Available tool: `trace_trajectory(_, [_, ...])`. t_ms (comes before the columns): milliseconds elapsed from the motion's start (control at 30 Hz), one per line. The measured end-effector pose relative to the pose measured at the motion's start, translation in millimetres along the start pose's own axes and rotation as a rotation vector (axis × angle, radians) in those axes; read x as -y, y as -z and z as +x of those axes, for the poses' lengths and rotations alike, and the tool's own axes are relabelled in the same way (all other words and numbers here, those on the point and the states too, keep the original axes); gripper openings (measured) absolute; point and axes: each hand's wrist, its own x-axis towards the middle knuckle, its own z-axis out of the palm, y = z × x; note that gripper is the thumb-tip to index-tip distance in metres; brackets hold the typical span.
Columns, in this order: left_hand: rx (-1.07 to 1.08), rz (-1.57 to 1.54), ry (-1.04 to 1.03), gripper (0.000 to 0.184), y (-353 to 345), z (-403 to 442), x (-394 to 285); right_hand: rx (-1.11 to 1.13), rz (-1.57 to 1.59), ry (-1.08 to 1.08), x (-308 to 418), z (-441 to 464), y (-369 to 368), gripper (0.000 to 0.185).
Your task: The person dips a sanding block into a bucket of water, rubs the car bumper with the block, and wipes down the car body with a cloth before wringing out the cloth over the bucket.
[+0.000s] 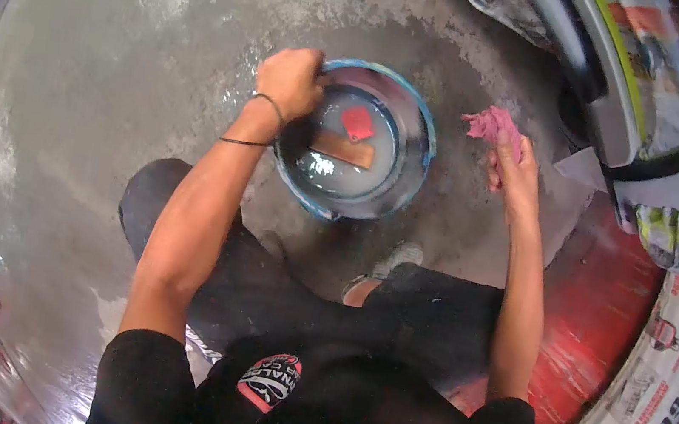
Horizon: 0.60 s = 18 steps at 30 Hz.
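A round bucket (413,157) with a blue-smeared rim stands on the floor in front of me, holding cloudy water. My left hand (290,84) is closed over the bucket's upper left rim. Within the bucket are a small flat red piece (357,123) with a hole in its tab and a brown rectangular block (343,149), which looks partly wet. To the right of the bucket, my right hand (515,166) grips a crumpled pink cloth (496,128) in the air. The cloth sticks out above the fingers.
The grey concrete floor (133,82) has wet patches around the bucket. At the upper right is a car body part (617,120) edged with yellow-green tape and newspaper masking (648,373). A red surface (593,305) lies at the right. My shoe (397,261) is below the bucket.
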Motion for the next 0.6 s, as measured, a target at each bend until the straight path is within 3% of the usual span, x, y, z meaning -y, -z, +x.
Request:
trace_trajectory(67, [-0.095, 0.015, 0.079, 0.024, 9, 7, 22, 0.095, 0.364, -0.102, 15, -12, 6, 0.042])
trace_trajectory(167, [-0.214, 0.042, 0.267, 0.028, 25, 21, 51, 0.174, 0.513, -0.106, 24, -19, 7, 0.043])
trace_trajectory(400, [-0.474, 0.081, 0.428, 0.030, 27, 46, 86, 0.136, 0.479, -0.022, 37, -35, -12, 0.033])
trace_trajectory(433, [-0.568, 0.199, 0.358, 0.031, 29, 49, 73, 0.145, 0.490, 0.001, 34, -34, -16, 0.032])
trace_trajectory(500, [-0.734, 0.104, 0.044, 0.025, 56, 36, 23, 0.142, 0.473, 0.033, 28, -33, -20, 0.030])
trace_trajectory(567, [-0.556, -0.182, -0.169, 0.017, 73, 19, -29, 0.142, 0.466, 0.072, 28, -26, -26, 0.029])
trace_trajectory(600, [-0.417, -0.340, -0.175, 0.020, 68, 3, -55, 0.112, 0.414, 0.122, 26, -23, -30, 0.027])
